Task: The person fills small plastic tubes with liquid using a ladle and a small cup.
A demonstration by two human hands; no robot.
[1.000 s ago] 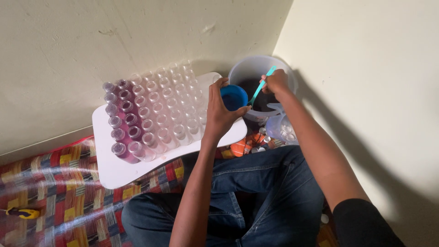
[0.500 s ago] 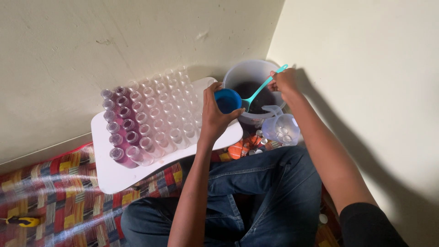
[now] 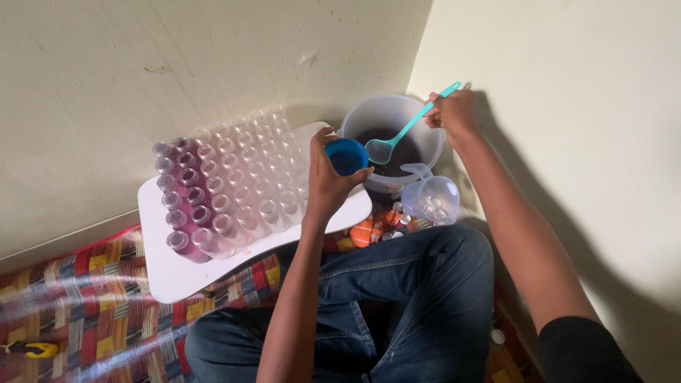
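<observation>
Roughly centre frame: left hand [image 3: 328,186] wrapped around small blue cup [image 3: 347,155], grip clamped on its side, cup held upright just above edge of white bench [image 3: 170,273]. Right hand [image 3: 451,113] pinching far end of teal spoon [image 3: 408,129], grip closed on handle, spoon slanting down with bowl hanging over big clear bucket [image 3: 389,135]. Spoon bowl sitting just beside blue cup rim, not touching. Dark liquid in bucket, probably purple, hard to tell in shadow. Bucket tucked into wall corner, touching right end of bench. Rows of small clear bottles [image 3: 234,188] standing upright on bench; left two rows or so filled with purple liquid, rest looking empty. Clear measuring jug [image 3: 430,195] on floor just in front of bucket, small caps inside. Orange and white bits [image 3: 372,227] on floor between jug and blue-jeaned knee. Patterned mat [image 3: 85,312] under bench, yellow tool [image 3: 32,349] lying at its left edge.
</observation>
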